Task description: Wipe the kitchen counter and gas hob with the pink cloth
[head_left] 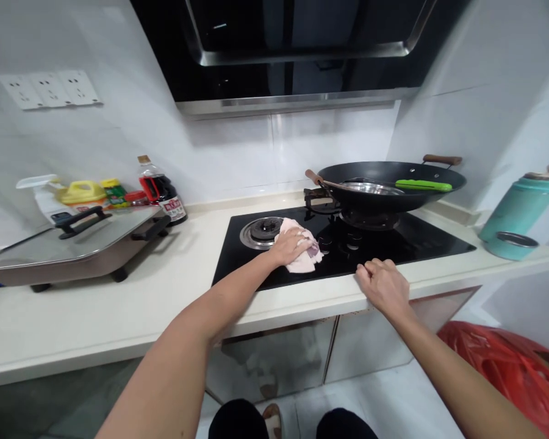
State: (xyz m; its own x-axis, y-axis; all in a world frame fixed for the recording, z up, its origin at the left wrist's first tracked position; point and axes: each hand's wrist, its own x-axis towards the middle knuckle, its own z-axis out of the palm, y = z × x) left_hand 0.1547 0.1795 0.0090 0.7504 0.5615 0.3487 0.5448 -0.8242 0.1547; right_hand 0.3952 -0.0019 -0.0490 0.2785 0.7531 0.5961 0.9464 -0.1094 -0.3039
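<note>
My left hand [291,245] presses a pale pink cloth [302,263] onto the black glass gas stove [242,268], just right of the bare left burner [264,231]. Its fingers are wrapped over the bunched cloth. My right hand [384,283] rests as a loose fist on the counter's front edge [343,291], by the stove's near side. Nothing shows in its curled fingers. A black wok [393,169] with wooden handles sits over the right burner, holding a metal lid or dish [370,188] and a bright green-handled utensil [423,185].
On the left stands an electric pan [73,268] with a glass lid. Behind it are a soy sauce bottle [162,189] and a yellow jug [83,191]. A teal flask [519,204] is at right, a red plastic bag [503,366] below. The range hood [297,110] hangs overhead.
</note>
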